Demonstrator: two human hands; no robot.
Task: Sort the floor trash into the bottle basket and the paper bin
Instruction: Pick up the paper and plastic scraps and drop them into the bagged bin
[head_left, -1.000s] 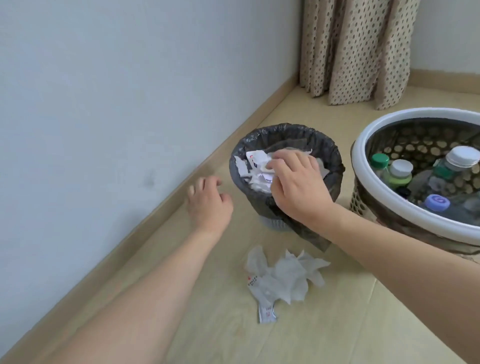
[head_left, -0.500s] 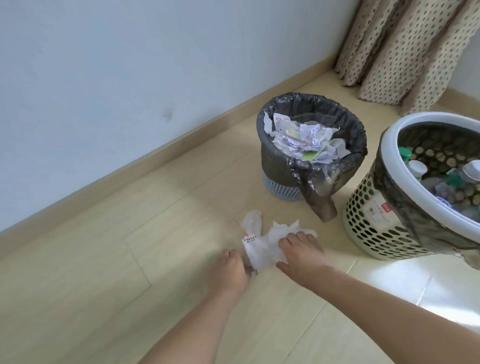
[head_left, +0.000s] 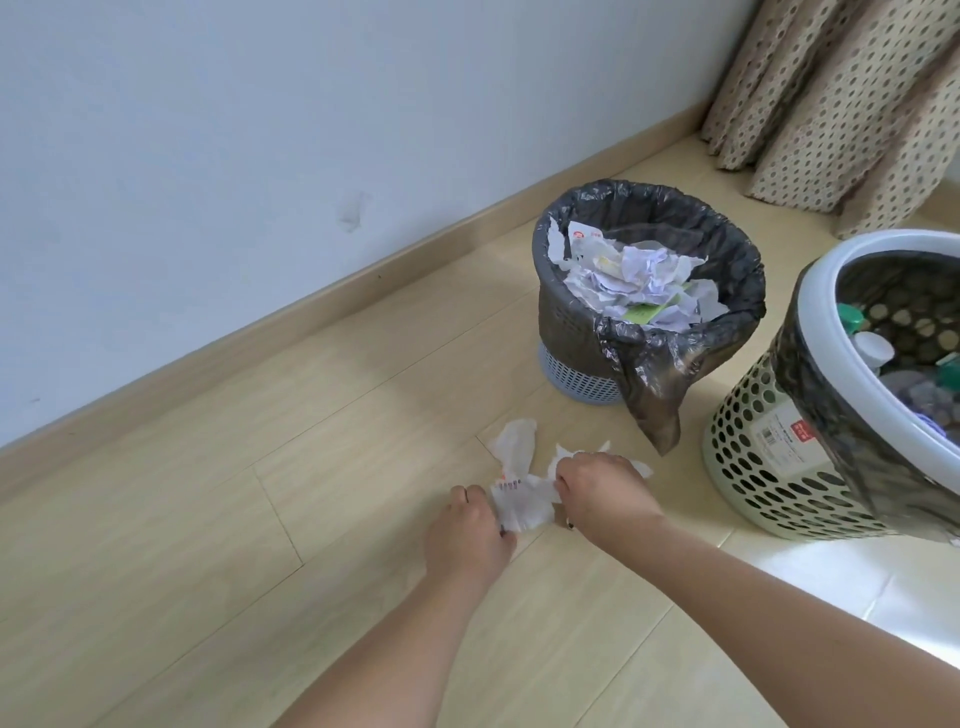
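While both hands crouch over the wood floor (head_left: 208, 519), the left hand (head_left: 470, 530) and right hand (head_left: 602, 491) each pinch the crumpled white paper (head_left: 519, 501) lying near the paper bin (head_left: 649, 291), with the bottle basket (head_left: 810, 467) to its right.

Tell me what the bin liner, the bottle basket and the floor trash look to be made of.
Bin liner: thin, glossy dark plastic film, by its wrinkles and shine. Bottle basket: moulded rigid plastic, matt pale green with punched round holes and a smooth white rim. Floor trash: crumpled white paper or tissue with some red print, soft creases; both the left hand and right hand grip it.
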